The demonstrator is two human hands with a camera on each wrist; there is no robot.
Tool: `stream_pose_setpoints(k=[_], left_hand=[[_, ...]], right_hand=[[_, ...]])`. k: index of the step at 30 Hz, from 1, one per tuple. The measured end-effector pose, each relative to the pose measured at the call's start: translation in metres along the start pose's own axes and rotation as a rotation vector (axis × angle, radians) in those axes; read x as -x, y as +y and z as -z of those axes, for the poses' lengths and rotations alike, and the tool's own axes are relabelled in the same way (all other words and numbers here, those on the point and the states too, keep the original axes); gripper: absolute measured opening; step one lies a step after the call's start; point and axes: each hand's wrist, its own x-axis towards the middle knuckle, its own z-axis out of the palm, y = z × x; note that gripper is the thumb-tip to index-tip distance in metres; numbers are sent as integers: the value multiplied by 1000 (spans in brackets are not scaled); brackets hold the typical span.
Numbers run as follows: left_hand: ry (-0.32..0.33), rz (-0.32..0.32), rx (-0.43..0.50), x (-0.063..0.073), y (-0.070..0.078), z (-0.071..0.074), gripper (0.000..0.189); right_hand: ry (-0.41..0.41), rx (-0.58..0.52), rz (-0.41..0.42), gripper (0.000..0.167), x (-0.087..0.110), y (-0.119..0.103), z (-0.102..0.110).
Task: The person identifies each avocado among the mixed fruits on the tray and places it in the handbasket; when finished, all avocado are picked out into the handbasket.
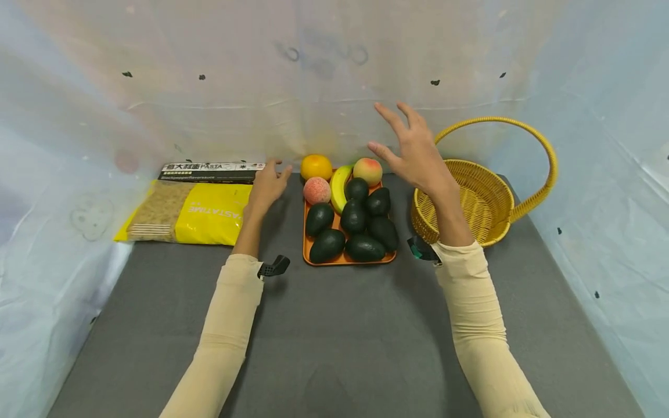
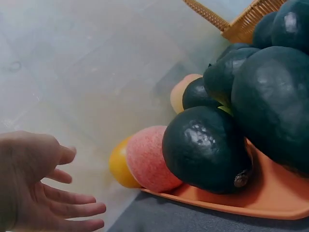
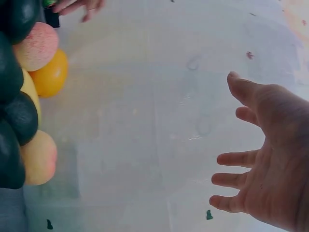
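An orange tray holds several dark green avocados, a banana, a pinkish-red peach, a paler peach and an orange at its back left corner. My left hand is left of the tray, beside the pasta packages, its fingers loosely spread and holding nothing. The left wrist view has that hand apart from the orange and the red peach. Raised above the tray's back right, my right hand spreads its fingers with nothing in them; its forearm passes in front of the basket.
A yellow wicker basket with a tall arched handle stands right of the tray. On the left lie a yellow pasta bag and a black-and-white pasta box behind it. Pale plastic sheeting surrounds the grey table.
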Motion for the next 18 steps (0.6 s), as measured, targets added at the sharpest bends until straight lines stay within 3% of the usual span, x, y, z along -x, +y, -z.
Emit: stream_pose_setpoints(k=[6, 11, 14, 18], left_hand=[[-41, -14, -26, -7, -10, -8, 54], [-85, -14, -42, -9, -19, -23, 54], [-124, -6, -14, -9, -23, -31, 54], [-120, -1, 26, -8, -24, -35, 52]], right_hand=[[-11, -60, -2, 69, 8, -2, 14], [-47, -105, 17, 68, 13, -2, 23], [-72, -114, 34, 67, 17, -3, 25], [-94, -110, 53, 65, 21, -3, 26]])
